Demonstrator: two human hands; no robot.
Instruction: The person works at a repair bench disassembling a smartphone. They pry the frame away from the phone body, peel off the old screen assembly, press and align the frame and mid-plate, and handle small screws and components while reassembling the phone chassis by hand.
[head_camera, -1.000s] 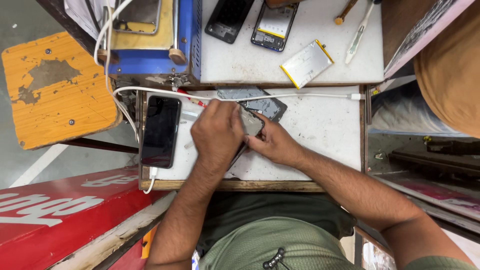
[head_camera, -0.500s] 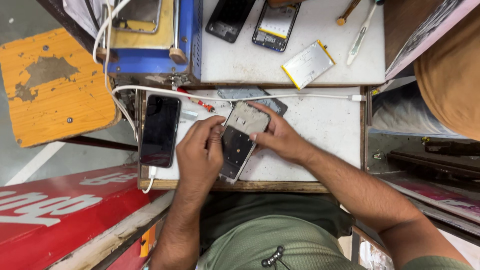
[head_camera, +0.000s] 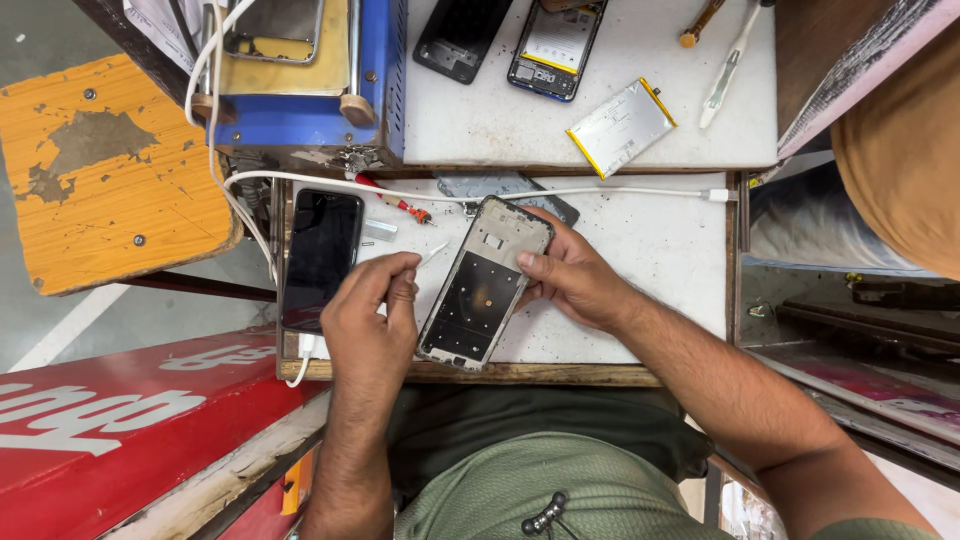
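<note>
1. At the middle of the small white work board (head_camera: 640, 250), an opened phone frame (head_camera: 483, 285) is held tilted, its stripped inner side turned up; no screen or battery is seen in it.
2. The frame is gripped along its right edge by the right hand (head_camera: 570, 275), with the thumb laid on that edge and the fingers curled behind.
3. Just left of the frame, a thin pale tool (head_camera: 432, 253) is pinched narrowly by the left hand (head_camera: 372, 310); its tip is close to the frame but apart from it.
4. Further left of the frame, a dark intact phone (head_camera: 320, 258) lies flat with a white cable (head_camera: 300, 350) plugged in.
5. Above the frame, a red-handled screwdriver (head_camera: 400, 203) and a second white cable (head_camera: 600, 190) lie on the board.
6. Beyond the frame, on the upper shelf, a loose silver battery (head_camera: 620, 125), two more opened phones (head_camera: 555, 45) and a blue machine (head_camera: 300, 80) are seen.
7. Disassembly is judged well advanced: the frame is already emptied, and whatever remains to be lifted or cleaned cannot be told.
</note>
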